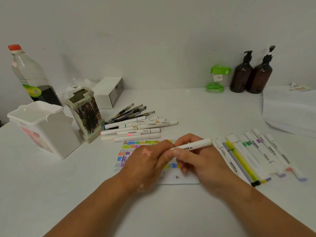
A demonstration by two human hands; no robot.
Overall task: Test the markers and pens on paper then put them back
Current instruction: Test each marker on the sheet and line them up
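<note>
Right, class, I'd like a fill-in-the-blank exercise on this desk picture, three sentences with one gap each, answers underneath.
1. The left hand and the right hand together hold one marker whose body is ____.
2. The plastic bottle at the far left has a ____ cap.
3. ____ brown pump bottles stand just right of the green jar.

Missing words: white; red; Two.

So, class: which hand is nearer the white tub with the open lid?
Left. The left hand is right of the white tub; the right hand, gripping the white marker, is farther right again.
</note>
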